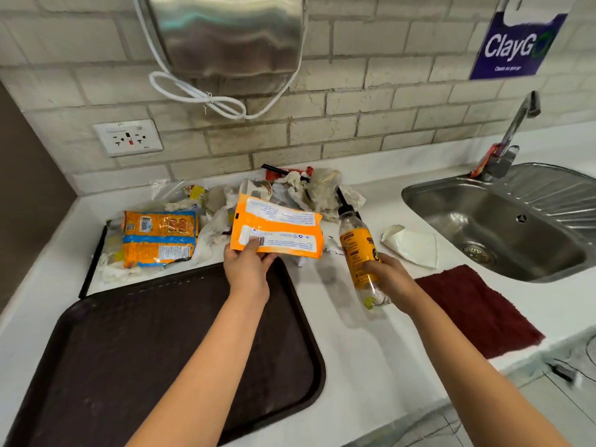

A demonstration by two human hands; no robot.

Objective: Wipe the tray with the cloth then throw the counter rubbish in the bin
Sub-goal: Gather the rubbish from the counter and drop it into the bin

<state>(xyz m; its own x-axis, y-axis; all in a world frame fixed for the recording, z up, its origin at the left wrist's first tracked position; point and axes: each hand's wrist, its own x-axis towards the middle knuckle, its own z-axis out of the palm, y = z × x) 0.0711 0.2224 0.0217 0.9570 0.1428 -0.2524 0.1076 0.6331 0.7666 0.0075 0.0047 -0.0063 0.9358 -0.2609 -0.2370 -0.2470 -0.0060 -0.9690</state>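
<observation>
A dark brown tray point(135, 343) lies on the white counter at the front left. My left hand point(246, 269) pinches the lower corner of an orange and white packet point(279, 229), lifted above the tray's far right corner. My right hand point(392, 279) grips an empty plastic bottle point(358, 250) with an orange label and black cap, held tilted above the counter. A dark red cloth point(477, 309) lies flat on the counter to the right, near the sink. Rubbish point(300, 188) of crumpled tissues and wrappers is heaped behind, with an orange snack bag point(159, 238) at the left.
A steel sink point(503, 221) with a tap point(516, 130) sits at the right. A folded white paper piece point(411, 245) lies between bottle and sink. A wall socket point(127, 137) and a steel dispenser point(225, 33) with a looped white cord are on the brick wall.
</observation>
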